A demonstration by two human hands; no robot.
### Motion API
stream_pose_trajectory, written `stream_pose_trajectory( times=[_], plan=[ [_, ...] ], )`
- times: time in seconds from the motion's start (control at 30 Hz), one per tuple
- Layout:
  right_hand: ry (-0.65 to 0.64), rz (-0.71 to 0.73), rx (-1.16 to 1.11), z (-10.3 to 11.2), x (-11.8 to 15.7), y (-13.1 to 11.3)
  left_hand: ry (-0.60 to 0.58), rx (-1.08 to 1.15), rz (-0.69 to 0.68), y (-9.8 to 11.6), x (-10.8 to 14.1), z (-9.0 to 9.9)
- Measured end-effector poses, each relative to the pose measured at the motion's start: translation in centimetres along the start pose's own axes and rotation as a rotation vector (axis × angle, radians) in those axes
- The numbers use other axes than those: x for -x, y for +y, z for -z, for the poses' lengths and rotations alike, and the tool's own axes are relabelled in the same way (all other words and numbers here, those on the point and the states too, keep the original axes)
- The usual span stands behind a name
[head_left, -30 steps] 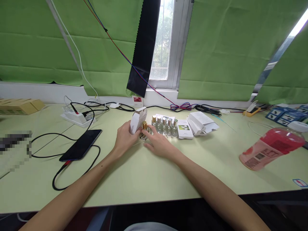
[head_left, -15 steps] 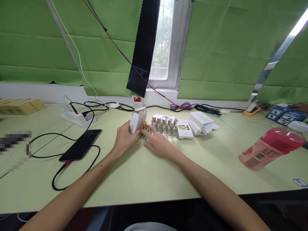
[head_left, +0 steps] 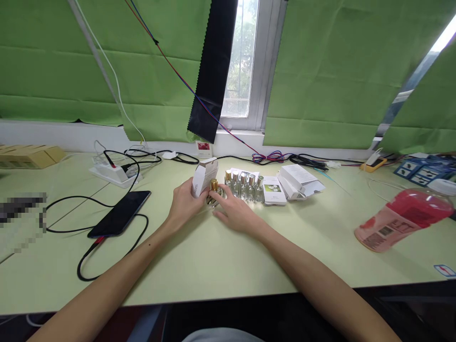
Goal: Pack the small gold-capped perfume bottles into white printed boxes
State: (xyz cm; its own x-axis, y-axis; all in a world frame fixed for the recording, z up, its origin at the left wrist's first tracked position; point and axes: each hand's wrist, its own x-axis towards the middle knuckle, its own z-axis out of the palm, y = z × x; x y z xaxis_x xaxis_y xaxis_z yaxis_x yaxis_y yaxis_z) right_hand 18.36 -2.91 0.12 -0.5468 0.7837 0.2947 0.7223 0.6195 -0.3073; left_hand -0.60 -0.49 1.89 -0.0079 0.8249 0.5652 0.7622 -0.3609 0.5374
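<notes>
My left hand (head_left: 185,202) is closed around a small white box (head_left: 205,176), held tilted above the table. Just right of that box stands a small glass bottle with a gold cap (head_left: 213,185); it looks like perfume. The fingers of my right hand (head_left: 235,209) are curled on this bottle, partly covering its glass body. Beyond my right fingers several similar glass bottles (head_left: 243,188) stand upright in a row, with gold and silver caps. A flat white box with a green picture (head_left: 274,191) lies at the end of the row.
More white boxes (head_left: 299,181) lie at the right. A pink drink bottle (head_left: 402,218) stands far right, near blue boxes (head_left: 420,170). On the left are a black phone (head_left: 119,213) with its cable and a white power strip (head_left: 114,173). Cables run along the wall.
</notes>
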Motion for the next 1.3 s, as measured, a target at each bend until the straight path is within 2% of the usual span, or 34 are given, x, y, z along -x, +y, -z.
stream_pose_trajectory(
  times=[0.57, 1.3],
  plan=[
    [-0.001, 0.008, 0.013, -0.07, -0.02, 0.05, 0.000, -0.016, 0.008, -0.10, 0.02, -0.16],
    [0.000, 0.010, 0.053, -0.10, 0.01, 0.03, -0.060, 0.001, 0.035, 0.25, -0.08, 0.20]
  ],
)
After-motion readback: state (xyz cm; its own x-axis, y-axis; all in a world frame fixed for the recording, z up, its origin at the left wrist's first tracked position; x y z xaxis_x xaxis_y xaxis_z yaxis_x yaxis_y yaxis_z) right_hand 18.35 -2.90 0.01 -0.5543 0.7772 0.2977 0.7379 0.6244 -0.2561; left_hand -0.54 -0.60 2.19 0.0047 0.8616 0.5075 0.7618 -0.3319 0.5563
